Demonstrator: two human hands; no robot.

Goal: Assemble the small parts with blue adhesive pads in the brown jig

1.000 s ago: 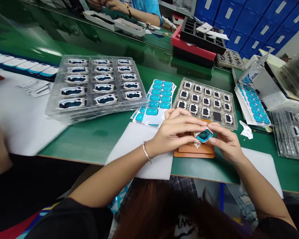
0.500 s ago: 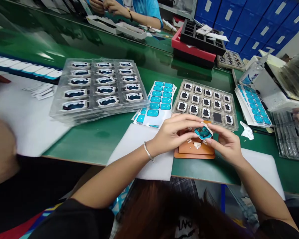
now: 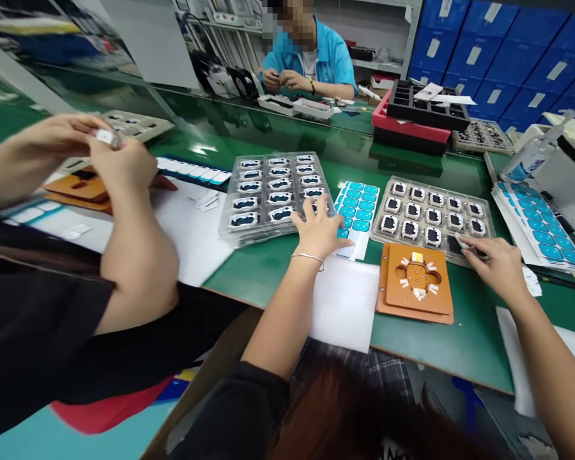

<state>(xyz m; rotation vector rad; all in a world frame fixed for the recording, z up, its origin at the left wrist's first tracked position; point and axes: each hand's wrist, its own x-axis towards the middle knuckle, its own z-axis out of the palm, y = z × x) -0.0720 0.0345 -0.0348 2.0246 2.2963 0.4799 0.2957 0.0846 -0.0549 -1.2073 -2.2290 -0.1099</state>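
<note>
Orange jig [image 3: 416, 284], sticker sheet [image 3: 359, 207] between left hand [image 3: 319, 231] and right hand [image 3: 494, 265]

Wearing a black top, its short black sleeve [image 3: 239, 409] ending above the left elbow and leaving the forearm bare. Wearing a thin silver bangle [image 3: 306, 257] on the wrist behind the left hand [image 3: 319, 230]. Going ungloved on the right hand [image 3: 491, 259] too. Showing checked fabric [image 3: 364, 370] over the lap and reddish-brown hair [image 3: 345, 415] hanging low.
</note>
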